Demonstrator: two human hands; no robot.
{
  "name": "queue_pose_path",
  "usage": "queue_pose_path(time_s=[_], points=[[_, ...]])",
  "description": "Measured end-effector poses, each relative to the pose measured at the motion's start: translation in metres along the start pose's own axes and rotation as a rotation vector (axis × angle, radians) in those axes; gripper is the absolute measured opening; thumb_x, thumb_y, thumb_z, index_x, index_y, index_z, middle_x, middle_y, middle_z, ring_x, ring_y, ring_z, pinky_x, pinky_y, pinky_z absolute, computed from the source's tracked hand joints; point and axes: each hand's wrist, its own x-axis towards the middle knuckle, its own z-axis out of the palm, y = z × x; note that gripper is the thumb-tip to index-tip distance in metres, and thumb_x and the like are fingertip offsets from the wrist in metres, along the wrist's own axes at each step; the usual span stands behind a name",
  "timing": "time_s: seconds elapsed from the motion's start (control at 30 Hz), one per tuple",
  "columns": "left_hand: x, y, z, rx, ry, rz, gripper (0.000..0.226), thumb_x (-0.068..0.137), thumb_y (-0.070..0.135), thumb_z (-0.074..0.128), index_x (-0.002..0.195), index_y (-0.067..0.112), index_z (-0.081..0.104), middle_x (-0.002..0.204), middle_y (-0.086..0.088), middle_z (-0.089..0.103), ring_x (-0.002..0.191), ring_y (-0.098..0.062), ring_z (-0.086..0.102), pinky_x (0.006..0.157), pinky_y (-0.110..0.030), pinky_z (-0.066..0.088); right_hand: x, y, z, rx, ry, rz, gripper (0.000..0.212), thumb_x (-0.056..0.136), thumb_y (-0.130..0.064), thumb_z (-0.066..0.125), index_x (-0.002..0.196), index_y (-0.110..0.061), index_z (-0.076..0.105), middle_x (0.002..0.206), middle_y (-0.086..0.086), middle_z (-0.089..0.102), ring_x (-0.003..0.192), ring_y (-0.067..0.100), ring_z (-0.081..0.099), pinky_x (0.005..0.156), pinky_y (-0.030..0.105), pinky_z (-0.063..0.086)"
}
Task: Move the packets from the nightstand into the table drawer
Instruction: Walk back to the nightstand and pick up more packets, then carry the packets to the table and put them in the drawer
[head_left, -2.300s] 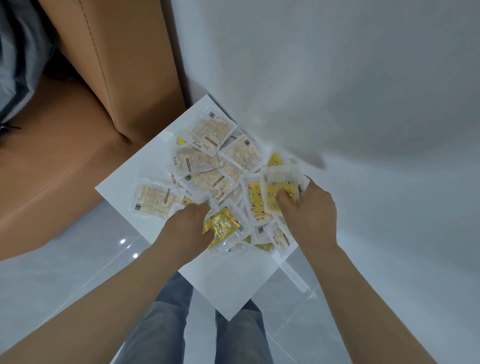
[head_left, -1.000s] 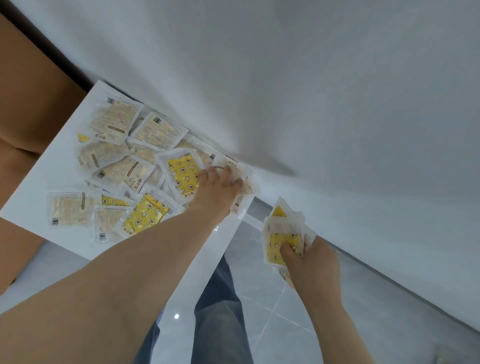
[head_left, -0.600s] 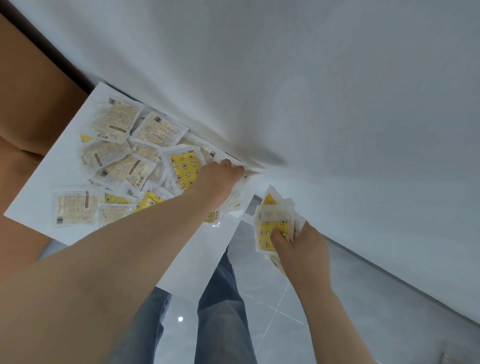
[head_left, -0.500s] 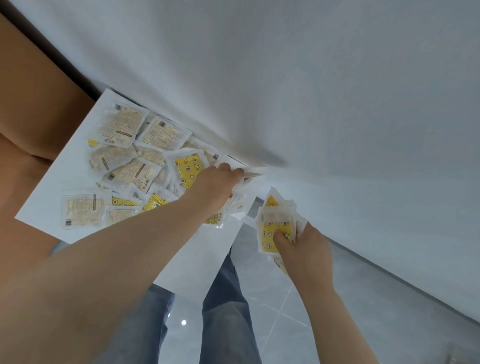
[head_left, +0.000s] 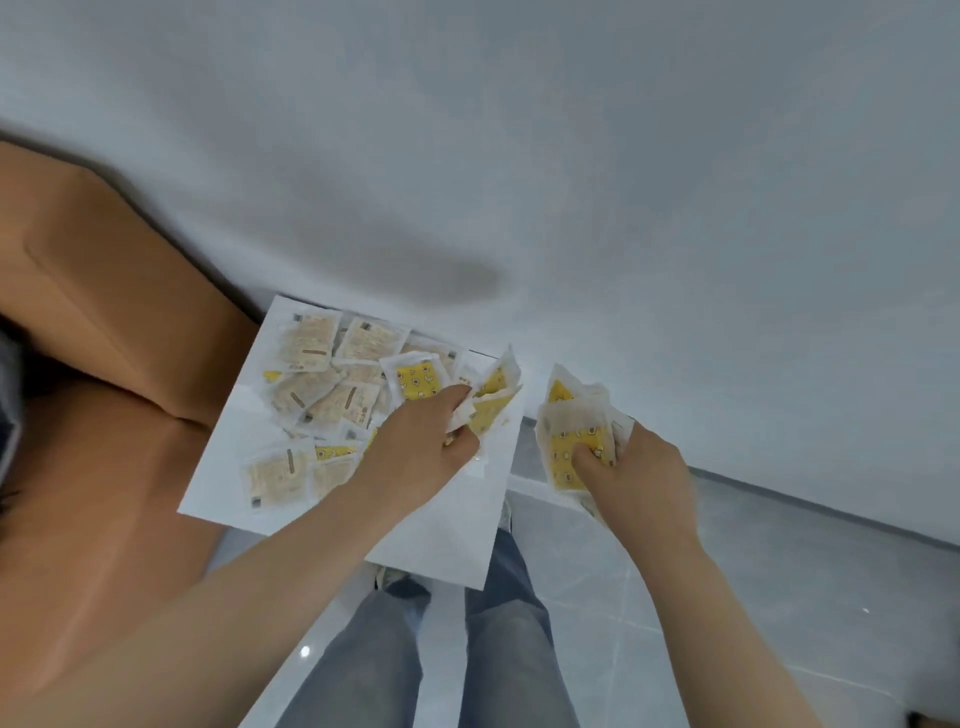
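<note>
A white nightstand top (head_left: 436, 530) carries several clear packets (head_left: 332, 395), some beige, some yellow with a printed pattern. My left hand (head_left: 421, 447) is closed on a few yellow packets (head_left: 493, 400), lifted at the nightstand's far right corner. To the right of the nightstand, over the floor, my right hand (head_left: 639, 478) grips a fanned stack of yellow packets (head_left: 576, 441) with the thumb on top. No table drawer is in view.
A tan upholstered headboard and bed (head_left: 104, 364) adjoin the nightstand on the left. A white wall (head_left: 571, 156) rises behind. Grey floor tiles (head_left: 779, 597) and my jeans-clad legs (head_left: 441, 649) lie below.
My left hand reached to the far right corner of the nightstand, closed on a few yellow packets and raised them. My right hand kept its stack beside the nightstand.
</note>
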Motion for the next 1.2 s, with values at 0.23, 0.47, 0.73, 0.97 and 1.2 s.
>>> queue_pose_path(time_s=[0.23,0.47,0.73,0.97,1.2], points=[[-0.064,0.053,-0.055,-0.127,-0.035,0.023,0.03,0.089,0.019,0.052,0.118,0.028,0.056,0.084,0.008,0.063,0.063,-0.009,0.056,0.062,-0.026,0.05,-0.072,-0.024,-0.05,0.078,0.138,-0.008,0.014,0.079,-0.023,0.06,0.074,-0.011,0.053,0.062,0.005,0.059,0.061,0.024,0.058,0.048,0.028,0.038],[-0.099,0.108,-0.085,-0.308,-0.066,0.107,0.007,0.086,0.013,0.055,0.082,0.019,0.058,0.066,0.008,0.055,0.05,-0.003,0.043,0.046,-0.011,0.035,-0.133,-0.034,-0.106,0.165,0.297,0.049,0.018,0.076,-0.023,0.06,0.066,-0.014,0.048,0.054,0.003,0.053,0.05,0.019,0.044,0.045,0.027,0.033],[-0.118,0.181,-0.078,-0.287,-0.227,0.269,0.011,0.078,0.024,0.061,0.084,0.014,0.061,0.08,-0.005,0.065,0.063,-0.015,0.053,0.058,-0.021,0.041,-0.185,-0.02,-0.156,0.227,0.432,0.064,0.015,0.076,-0.026,0.059,0.068,-0.017,0.049,0.049,-0.003,0.046,0.048,0.014,0.041,0.046,0.028,0.035],[-0.161,0.256,-0.021,-0.295,-0.324,0.391,0.023,0.073,0.023,0.08,0.088,0.033,0.065,0.079,0.018,0.068,0.068,-0.001,0.064,0.058,-0.012,0.049,-0.248,0.043,-0.191,0.225,0.559,0.153,0.013,0.078,-0.031,0.057,0.076,-0.019,0.057,0.052,-0.003,0.05,0.05,0.014,0.046,0.047,0.031,0.041],[-0.235,0.329,0.071,-0.22,-0.368,0.529,0.018,0.077,0.019,0.075,0.088,0.03,0.065,0.079,0.017,0.068,0.07,0.0,0.063,0.058,-0.011,0.045,-0.348,0.151,-0.225,0.236,0.692,0.296,0.021,0.078,-0.029,0.059,0.066,-0.017,0.047,0.048,-0.002,0.044,0.045,0.013,0.038,0.044,0.028,0.032]])
